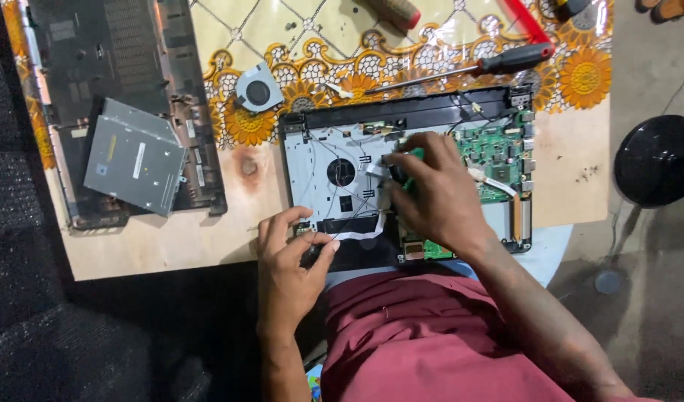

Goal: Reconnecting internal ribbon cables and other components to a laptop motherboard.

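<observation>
1. Green circuit board (498, 152) sat inside the opened laptop chassis (319, 160), which lay at the centre of the wooden table (170, 242), right in front of you.
2. Your right hand (435, 193) lay over the middle of the chassis, fingers bent down around a small dark part with green showing beside it; I cannot tell exactly how firmly they pinched it.
3. Your left hand (290, 260) rested at the chassis's 7 o'clock corner, thumb and forefinger curled together at the black edge, close to a white ribbon cable (360, 235); whether they pinched anything I cannot tell.
4. At 10 o'clock from the chassis lay a small round cooling fan (258, 89).
5. At 9 o'clock lay the dark bottom cover (111, 67), with a grey optical drive (133, 158) resting on it.
6. At 12 o'clock a screwdriver (468, 68) with a black-and-red handle lay on the flowered tablecloth (312, 45).
</observation>
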